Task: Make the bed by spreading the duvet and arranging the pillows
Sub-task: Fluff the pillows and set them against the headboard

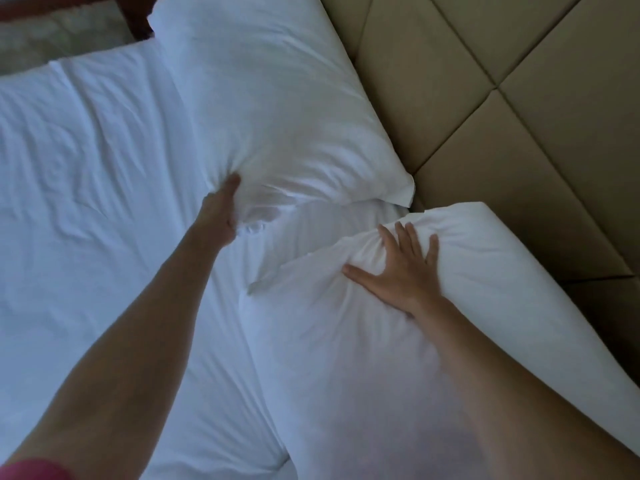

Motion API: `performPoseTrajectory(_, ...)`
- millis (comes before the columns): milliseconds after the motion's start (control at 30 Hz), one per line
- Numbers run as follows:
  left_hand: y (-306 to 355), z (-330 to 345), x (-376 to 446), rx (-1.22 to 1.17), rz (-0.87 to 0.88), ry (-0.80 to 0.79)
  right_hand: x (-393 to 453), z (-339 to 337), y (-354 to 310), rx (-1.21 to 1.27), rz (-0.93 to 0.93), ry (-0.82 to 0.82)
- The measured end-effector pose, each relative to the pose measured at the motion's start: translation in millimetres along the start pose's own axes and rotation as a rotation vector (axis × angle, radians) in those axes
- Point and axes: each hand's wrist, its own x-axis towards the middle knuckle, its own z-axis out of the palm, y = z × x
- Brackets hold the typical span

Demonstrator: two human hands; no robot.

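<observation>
Our left hand [221, 211] grips a bunched corner of the far pillow [273, 105], fingers buried in the cloth. Our right hand [398, 268] lies flat with fingers spread, pressing the near pillow [381, 358]. Both white pillows lean against the tan padded headboard [502, 98]. The white duvet [86, 202] spreads out to the left, lightly creased.

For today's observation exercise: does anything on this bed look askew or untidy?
Yes. The two pillows sit at different angles: the far pillow leans on the headboard, the near pillow lies slanted. The duvet is wrinkled.
</observation>
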Motion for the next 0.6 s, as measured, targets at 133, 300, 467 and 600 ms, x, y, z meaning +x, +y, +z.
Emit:
performPoseTrajectory(133, 48, 40, -111, -0.422, 0.006, -0.296, -25, -21, -21, 0.614, 0.097, 0.056)
performPoseTrajectory(300, 53, 52, -247, -0.498, 0.105, -0.276, -66, -96, -79, 1.777, 0.359, -0.284)
performPoseTrajectory(467, 14, 45, -361, -0.299, 0.285, -0.119, -111, -156, -106, 1.882, 0.361, -0.089)
performPoseTrajectory(600, -6, 37, -447, -0.258, 0.255, -0.083, -185, -185, -101, 1.779, 0.249, -0.035)
